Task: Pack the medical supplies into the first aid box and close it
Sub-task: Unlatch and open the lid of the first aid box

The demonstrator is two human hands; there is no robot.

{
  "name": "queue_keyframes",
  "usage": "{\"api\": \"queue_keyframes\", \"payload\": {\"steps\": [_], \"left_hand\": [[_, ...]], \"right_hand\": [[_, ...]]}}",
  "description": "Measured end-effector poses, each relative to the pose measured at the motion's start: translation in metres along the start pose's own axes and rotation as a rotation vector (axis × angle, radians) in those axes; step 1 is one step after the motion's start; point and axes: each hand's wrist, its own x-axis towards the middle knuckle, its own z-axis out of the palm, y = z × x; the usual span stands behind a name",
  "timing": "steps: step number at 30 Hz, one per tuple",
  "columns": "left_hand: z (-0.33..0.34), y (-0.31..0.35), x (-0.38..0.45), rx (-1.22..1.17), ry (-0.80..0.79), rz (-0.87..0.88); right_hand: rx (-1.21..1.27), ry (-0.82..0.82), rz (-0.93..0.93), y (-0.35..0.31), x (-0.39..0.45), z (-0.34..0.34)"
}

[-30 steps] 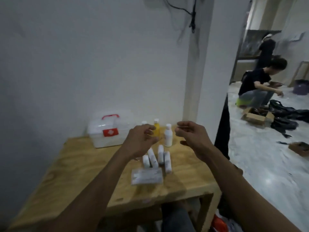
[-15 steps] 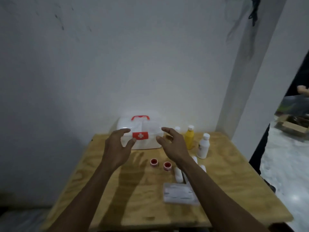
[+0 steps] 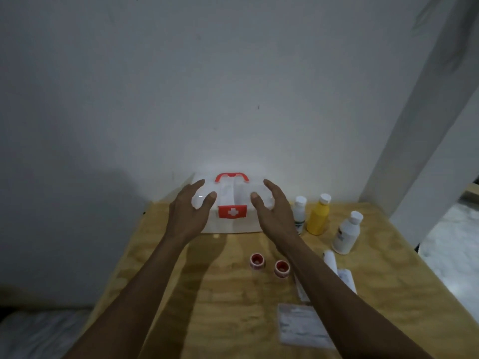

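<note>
A clear first aid box with a red handle and a red cross latch stands shut at the back of the wooden table, against the wall. My left hand hovers open at its left front corner. My right hand is open at its right front corner. Neither hand clearly grips the box. Right of the box stand a white bottle, a yellow bottle and another white bottle. Two red tape rolls lie in front. White tubes and a flat clear packet lie partly under my right forearm.
A white wall rises right behind the table. A white pillar stands at the right, with pale floor beyond the table's right edge. Bare wood lies on the table's left half, in front of the box.
The view has swung left from the room to face the table and box. Both hands have moved forward from above the tubes to the box's two front corners.
</note>
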Motion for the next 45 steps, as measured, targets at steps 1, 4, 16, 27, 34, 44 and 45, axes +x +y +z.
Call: {"api": "queue_keyframes", "payload": {"steps": [1, 4, 16, 27, 34, 44, 45], "left_hand": [[0.001, 0.0, -0.001, 0.002, 0.007, -0.004], [0.0, 0.001, -0.005, -0.008, 0.006, -0.011], [-0.008, 0.008, -0.05, 0.003, 0.025, -0.005], [0.001, 0.025, -0.021, 0.257, -0.083, -0.041], [0.007, 0.022, -0.024, 0.203, -0.048, -0.07], [0.009, 0.02, -0.025, 0.157, -0.034, -0.076], [0.009, 0.02, -0.026, 0.151, -0.035, -0.076]], "right_hand": [[-0.002, -0.002, -0.001, 0.001, -0.001, 0.0], [-0.013, -0.004, 0.0, 0.0, -0.008, -0.003], [-0.042, -0.002, -0.007, -0.004, -0.053, -0.02], [0.425, 0.361, 0.549, -0.053, -0.088, 0.043], [0.485, 0.456, 0.638, -0.047, -0.08, 0.059], [0.367, 0.42, 0.382, -0.034, -0.092, 0.052], [0.291, 0.408, 0.287, -0.034, -0.095, 0.047]]}}
